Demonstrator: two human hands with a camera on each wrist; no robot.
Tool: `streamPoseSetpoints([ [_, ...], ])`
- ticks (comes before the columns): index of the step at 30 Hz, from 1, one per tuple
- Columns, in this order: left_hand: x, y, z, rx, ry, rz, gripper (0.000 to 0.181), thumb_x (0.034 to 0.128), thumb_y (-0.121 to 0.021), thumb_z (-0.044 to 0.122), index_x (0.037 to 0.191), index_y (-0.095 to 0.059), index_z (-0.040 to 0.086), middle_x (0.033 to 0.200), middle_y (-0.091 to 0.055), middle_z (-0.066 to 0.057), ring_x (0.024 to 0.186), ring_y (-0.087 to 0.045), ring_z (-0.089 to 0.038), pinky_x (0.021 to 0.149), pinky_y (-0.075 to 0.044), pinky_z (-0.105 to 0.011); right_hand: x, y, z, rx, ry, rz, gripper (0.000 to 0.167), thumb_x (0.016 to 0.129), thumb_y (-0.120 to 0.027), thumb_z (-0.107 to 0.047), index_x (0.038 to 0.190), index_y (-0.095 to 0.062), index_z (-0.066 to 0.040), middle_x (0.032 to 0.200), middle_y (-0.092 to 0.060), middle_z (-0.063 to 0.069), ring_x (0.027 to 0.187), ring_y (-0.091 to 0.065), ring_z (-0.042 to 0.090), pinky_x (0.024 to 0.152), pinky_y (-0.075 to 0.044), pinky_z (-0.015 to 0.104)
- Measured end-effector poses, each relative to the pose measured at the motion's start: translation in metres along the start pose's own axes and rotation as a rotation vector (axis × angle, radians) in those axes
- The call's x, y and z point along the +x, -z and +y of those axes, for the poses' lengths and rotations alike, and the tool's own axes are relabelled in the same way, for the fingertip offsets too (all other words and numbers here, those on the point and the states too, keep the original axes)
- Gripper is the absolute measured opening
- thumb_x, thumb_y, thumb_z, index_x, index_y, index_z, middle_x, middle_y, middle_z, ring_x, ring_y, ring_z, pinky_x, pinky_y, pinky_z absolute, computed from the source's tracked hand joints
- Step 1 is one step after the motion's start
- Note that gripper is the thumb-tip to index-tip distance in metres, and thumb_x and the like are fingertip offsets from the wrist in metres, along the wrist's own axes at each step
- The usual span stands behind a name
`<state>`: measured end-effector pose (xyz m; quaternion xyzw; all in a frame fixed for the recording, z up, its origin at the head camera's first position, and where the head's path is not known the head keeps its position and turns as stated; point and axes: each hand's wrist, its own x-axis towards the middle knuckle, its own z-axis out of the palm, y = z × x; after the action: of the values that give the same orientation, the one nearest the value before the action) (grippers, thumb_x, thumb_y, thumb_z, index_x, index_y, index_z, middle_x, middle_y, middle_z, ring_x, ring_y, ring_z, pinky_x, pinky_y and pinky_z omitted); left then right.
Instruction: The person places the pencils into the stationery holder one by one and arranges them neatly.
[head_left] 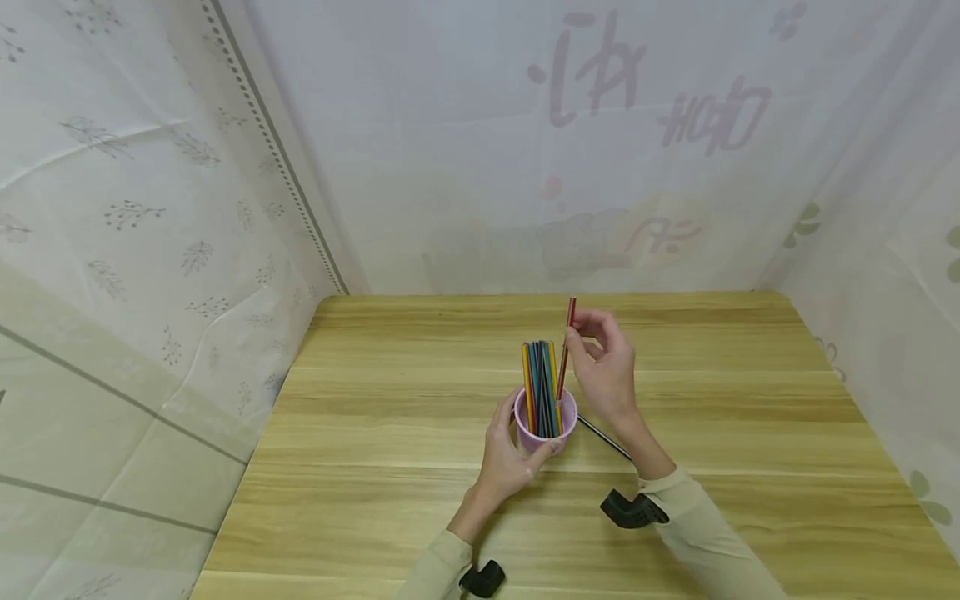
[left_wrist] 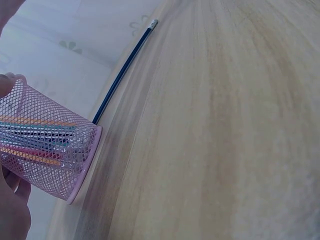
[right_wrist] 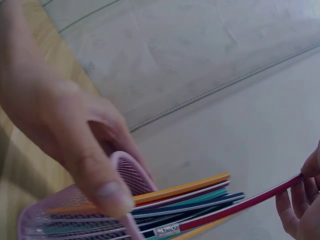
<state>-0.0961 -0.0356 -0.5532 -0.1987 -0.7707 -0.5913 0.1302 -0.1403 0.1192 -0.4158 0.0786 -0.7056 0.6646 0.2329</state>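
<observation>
A pink mesh pencil cup (head_left: pixel 567 414) stands upright on the table, holding several pencils (head_left: pixel 540 375) in yellow, teal, dark blue and red. My left hand (head_left: pixel 506 454) grips the cup around its side, thumb at the near rim. Between thumb and fingers, my right hand (head_left: pixel 606 371) pinches a red pencil (right_wrist: pixel 250 201) near its upper end. Its lower end, with a silver ferrule (right_wrist: pixel 166 230), is at the cup's mouth beside the other pencils; how deep it reaches is hidden. A dark blue pencil (left_wrist: pixel 122 71) lies on the table to the right of the cup.
The light wood-grain table (head_left: pixel 390 400) is bordered by patterned cloth (head_left: pixel 450 167) at the back and both sides. Black wrist mounts (head_left: pixel 633 508) sit on both sleeves. The right forearm passes over part of the lying pencil in the head view.
</observation>
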Motion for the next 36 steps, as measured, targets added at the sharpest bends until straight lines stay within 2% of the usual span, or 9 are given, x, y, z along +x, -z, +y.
streamPoseSetpoints([
  [4, 0.0, 0.0, 0.0, 0.019, -0.004, -0.01, 0.089, 0.0753, -0.086, 0.021, 0.151, -0.04, 0.009, 0.139, -0.056, -0.01, 0.128, -0.057, -0.027, 0.113, -0.047, -0.045, -0.007, -0.003, 0.009, -0.024, -0.025, -0.019, 0.022, 0.091, -0.062, 0.012, 0.113, -0.06, 0.011, 0.101, -0.063, 0.026, 0.089, -0.064, 0.01, 0.073, -0.059, 0.014],
  [12, 0.0, 0.0, -0.002, 0.028, -0.017, -0.015, 0.088, 0.0766, -0.085, 0.02, 0.151, -0.039, 0.009, 0.14, -0.055, -0.011, 0.129, -0.056, -0.028, 0.112, -0.048, -0.045, -0.02, -0.004, 0.027, -0.098, -0.11, -0.062, 0.021, 0.093, -0.067, 0.002, 0.114, -0.063, 0.005, 0.103, -0.066, 0.02, 0.089, -0.064, 0.011, 0.072, -0.059, 0.017],
  [17, 0.002, -0.002, -0.001, 0.031, -0.054, 0.004, 0.089, 0.0757, -0.086, 0.017, 0.15, -0.04, 0.004, 0.138, -0.055, -0.015, 0.125, -0.058, -0.033, 0.108, -0.049, -0.053, -0.025, -0.005, 0.033, -0.151, -0.162, -0.109, 0.023, 0.092, -0.067, 0.003, 0.115, -0.063, 0.003, 0.103, -0.067, 0.019, 0.09, -0.065, 0.017, 0.073, -0.06, 0.019],
  [22, 0.004, 0.002, 0.017, -0.006, -0.053, 0.008, 0.086, 0.0735, -0.086, 0.007, 0.145, -0.041, -0.008, 0.133, -0.055, -0.027, 0.121, -0.058, -0.044, 0.104, -0.048, -0.062, -0.028, -0.003, 0.038, -0.192, -0.187, -0.113, 0.024, 0.092, -0.065, 0.004, 0.115, -0.064, 0.002, 0.103, -0.067, 0.018, 0.091, -0.065, 0.019, 0.075, -0.06, 0.018],
  [27, 0.007, 0.009, 0.039, -0.02, -0.043, 0.005, 0.082, 0.0727, -0.085, 0.004, 0.141, -0.043, -0.015, 0.13, -0.056, -0.032, 0.119, -0.059, -0.047, 0.103, -0.049, -0.062, -0.028, 0.0, 0.04, -0.204, -0.189, -0.116, 0.023, 0.093, -0.063, 0.004, 0.116, -0.063, 0.002, 0.104, -0.068, 0.019, 0.093, -0.065, 0.021, 0.078, -0.059, 0.017],
  [31, 0.008, 0.01, 0.042, -0.011, -0.051, 0.011, 0.081, 0.0722, -0.085, 0.003, 0.139, -0.044, -0.015, 0.129, -0.057, -0.031, 0.117, -0.06, -0.046, 0.101, -0.05, -0.062, -0.027, 0.007, 0.043, -0.222, -0.179, -0.11, 0.021, 0.093, -0.063, 0.005, 0.115, -0.064, 0.003, 0.104, -0.068, 0.022, 0.093, -0.066, 0.026, 0.078, -0.058, 0.015],
  [36, 0.008, 0.008, 0.04, 0.002, -0.067, 0.019, 0.08, 0.0717, -0.086, 0.004, 0.138, -0.045, -0.014, 0.128, -0.058, -0.03, 0.117, -0.06, -0.045, 0.101, -0.05, -0.062, -0.026, 0.017, 0.047, -0.258, -0.178, -0.091, 0.021, 0.093, -0.064, 0.004, 0.114, -0.065, 0.002, 0.102, -0.07, 0.02, 0.091, -0.066, 0.024, 0.077, -0.056, 0.013],
])
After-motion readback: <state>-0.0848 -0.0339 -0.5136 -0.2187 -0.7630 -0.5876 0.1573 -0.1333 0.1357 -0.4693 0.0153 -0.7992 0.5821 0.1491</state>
